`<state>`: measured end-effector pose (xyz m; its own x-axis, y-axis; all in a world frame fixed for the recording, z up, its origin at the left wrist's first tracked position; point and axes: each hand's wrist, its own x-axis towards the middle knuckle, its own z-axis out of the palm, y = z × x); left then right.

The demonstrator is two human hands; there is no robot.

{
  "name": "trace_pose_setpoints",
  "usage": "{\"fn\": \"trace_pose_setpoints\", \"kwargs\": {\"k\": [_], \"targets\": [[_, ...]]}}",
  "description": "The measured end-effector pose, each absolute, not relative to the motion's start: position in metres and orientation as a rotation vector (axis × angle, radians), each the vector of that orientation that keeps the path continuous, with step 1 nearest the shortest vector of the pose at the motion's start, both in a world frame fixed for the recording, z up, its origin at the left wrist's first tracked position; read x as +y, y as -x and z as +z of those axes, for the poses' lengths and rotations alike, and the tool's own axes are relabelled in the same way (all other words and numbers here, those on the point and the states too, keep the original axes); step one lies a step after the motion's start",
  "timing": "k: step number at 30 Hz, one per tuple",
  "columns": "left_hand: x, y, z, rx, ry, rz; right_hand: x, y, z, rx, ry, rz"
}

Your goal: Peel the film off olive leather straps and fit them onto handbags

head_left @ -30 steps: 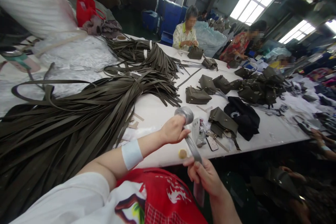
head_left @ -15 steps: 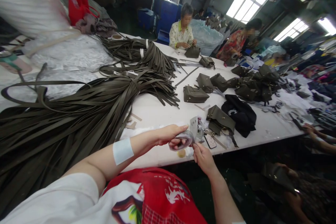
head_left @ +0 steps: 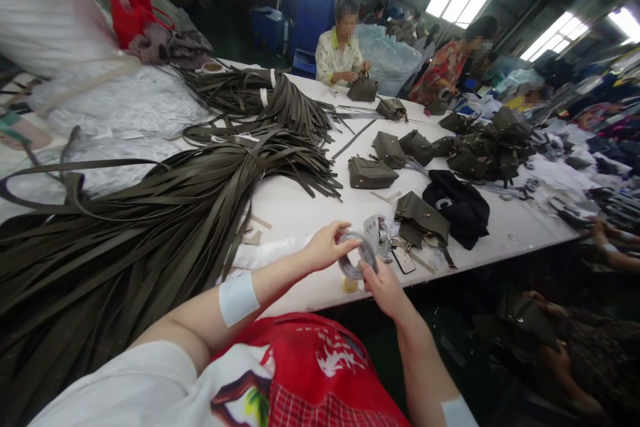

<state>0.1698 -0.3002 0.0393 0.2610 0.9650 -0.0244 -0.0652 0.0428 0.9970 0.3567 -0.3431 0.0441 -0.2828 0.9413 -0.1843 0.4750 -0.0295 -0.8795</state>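
Observation:
A clear, greyish ring-shaped roll (head_left: 369, 255) is held between my two hands above the front edge of the white table. My left hand (head_left: 330, 245) grips its left side, with fingers at the opening. On the lower right of the roll, my right hand (head_left: 384, 285) pinches the rim between thumb and fingers. Just behind the roll stands a small grey-white package (head_left: 376, 232). A patterned phone (head_left: 404, 260) lies right of my right hand, and a small yellow roll (head_left: 349, 285) sits below the ring.
Long dark straps (head_left: 165, 227) cover the left of the table (head_left: 290, 213). Dark olive bags (head_left: 373, 173) and a black cloth (head_left: 457, 213) lie to the right. Across the table a person (head_left: 340, 53) handles a bag; other people work farther right.
The roll has turned so its round opening shows more. My left hand has shifted to its upper left side, and my right hand has risen slightly onto its rim.

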Motion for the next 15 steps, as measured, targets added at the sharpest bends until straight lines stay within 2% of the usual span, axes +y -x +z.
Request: {"fn": "trace_pose_setpoints", "kwargs": {"k": [3, 6, 11, 15], "targets": [[-0.303, -0.158, 0.037, 0.979, -1.845, 0.818, -0.34, -0.37, 0.049, -2.27, 1.525, 1.4], [-0.311, -0.16, 0.034, 0.772, -1.947, 0.565, -0.335, -0.366, 0.048, -2.276, 1.486, 1.403], [-0.323, -0.174, 0.024, 1.098, -1.407, 0.976, -0.335, -0.349, 0.029, -1.82, 1.384, 1.357], [-0.33, -0.182, 0.014, 1.177, -0.952, 1.175, -0.342, -0.336, 0.016, -1.72, 1.463, 1.24]]}}
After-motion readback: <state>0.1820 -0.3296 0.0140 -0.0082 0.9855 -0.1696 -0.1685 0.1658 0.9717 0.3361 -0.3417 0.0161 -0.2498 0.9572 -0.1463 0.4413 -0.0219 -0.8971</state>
